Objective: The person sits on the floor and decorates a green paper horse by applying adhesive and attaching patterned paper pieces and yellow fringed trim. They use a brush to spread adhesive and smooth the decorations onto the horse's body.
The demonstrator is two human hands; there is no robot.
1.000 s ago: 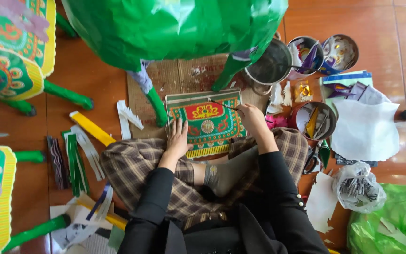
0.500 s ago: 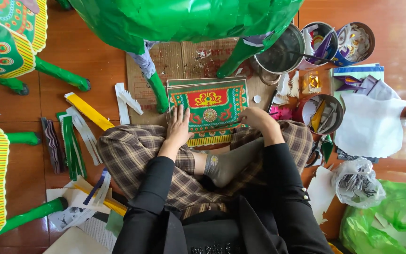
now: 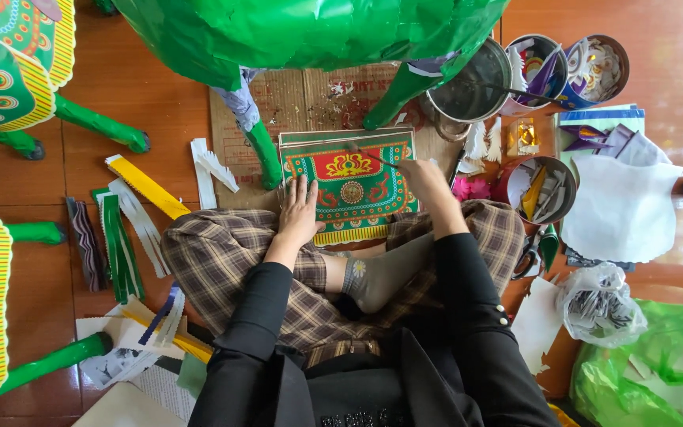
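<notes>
A decorated paper panel (image 3: 353, 186), green and red with a gold emblem, lies on brown cardboard (image 3: 310, 99) in front of my crossed legs. My left hand (image 3: 302, 212) rests flat on the panel's lower left corner, fingers spread. My right hand (image 3: 422, 180) sits at the panel's right edge and pinches a thin brush (image 3: 373, 156), whose tip touches the panel's upper border. A large green paper animal figure (image 3: 302, 32) stands over the cardboard, its two legs (image 3: 262, 150) just beyond the panel.
A metal pot (image 3: 468, 83) and tins of paper scraps (image 3: 543, 190) stand at the right, beside white sheets (image 3: 622, 209) and plastic bags (image 3: 650, 372). Cut paper strips (image 3: 124, 229) lie at the left, with more decorated green figures (image 3: 9, 71) beyond them.
The view has tilted, so the panel and hands sit lower in the picture. My right hand has shifted slightly up the panel's right edge. My left hand stays flat on the panel.
</notes>
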